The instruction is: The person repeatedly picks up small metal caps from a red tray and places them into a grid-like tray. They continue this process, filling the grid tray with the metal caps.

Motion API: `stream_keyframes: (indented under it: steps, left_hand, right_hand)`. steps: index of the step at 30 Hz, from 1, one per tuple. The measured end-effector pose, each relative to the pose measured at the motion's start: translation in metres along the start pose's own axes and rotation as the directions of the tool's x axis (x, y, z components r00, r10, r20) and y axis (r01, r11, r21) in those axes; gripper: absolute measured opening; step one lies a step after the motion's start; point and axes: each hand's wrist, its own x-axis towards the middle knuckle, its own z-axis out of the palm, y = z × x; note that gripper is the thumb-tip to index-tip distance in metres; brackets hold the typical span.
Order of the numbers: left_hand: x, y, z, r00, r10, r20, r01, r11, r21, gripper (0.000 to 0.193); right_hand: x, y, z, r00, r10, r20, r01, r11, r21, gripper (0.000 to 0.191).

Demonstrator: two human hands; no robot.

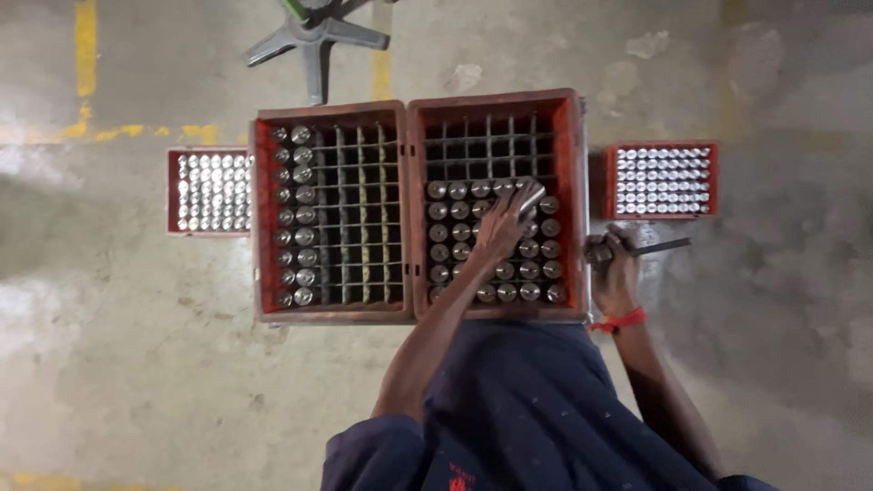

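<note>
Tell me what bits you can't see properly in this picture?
Head view only:
- Cylinders under the left hand in the right crate: the hand and forearm cover them.
- The dark tool in the right hand: too blurred to name.
- The grey star-shaped base: cut off by the top edge.

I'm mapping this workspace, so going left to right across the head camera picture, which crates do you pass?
Small red crate of metal cylinders → large red crate, mostly empty slots → large red crate under the left hand → small red crate full of cylinders.
</note>
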Motion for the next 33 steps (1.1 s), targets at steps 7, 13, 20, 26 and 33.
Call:
stream_keyframes:
  steps: [7,13,20,26,33]
  left_hand:
    - [-0.012,0.008,-0.004,0.989,-0.124,-0.086,0.100,0.965,-0.241,0.046]
    - [-0.149,-0.029,-0.108,0.920,-0.169,-0.354,0.174,0.985,-0.017,0.025]
    - [-0.266,-0.177,-0.256,0.723,-0.529,-0.445,0.689,0.494,0.531,0.062]
    - [-0.267,-0.190,-0.255,0.742,-0.455,-0.493,0.666,0.412,0.622,0.043]
    - [-0.290,-0.132,-0.343,0.747,-0.530,-0.401,0.582,0.813,0.010,0.047]
  right_hand:
    - [-0.031,0.023,-0.010,0.994,0.101,0.048,-0.100,0.995,-0.031,0.023]
    - [-0.065,0.030,-0.029,0.711,-0.183,0.679,0.702,0.229,-0.674,0.029]
    - [-0.067,0.070,-0.018,0.673,-0.110,0.731,0.729,-0.070,-0.681,0.029]
    - [-0.065,0.113,0.012,0.714,-0.051,0.699,0.700,0.013,-0.714,0.038]
    - [-0.092,0.098,0.014,0.647,0.012,0.762,0.755,-0.143,-0.639,0.051]
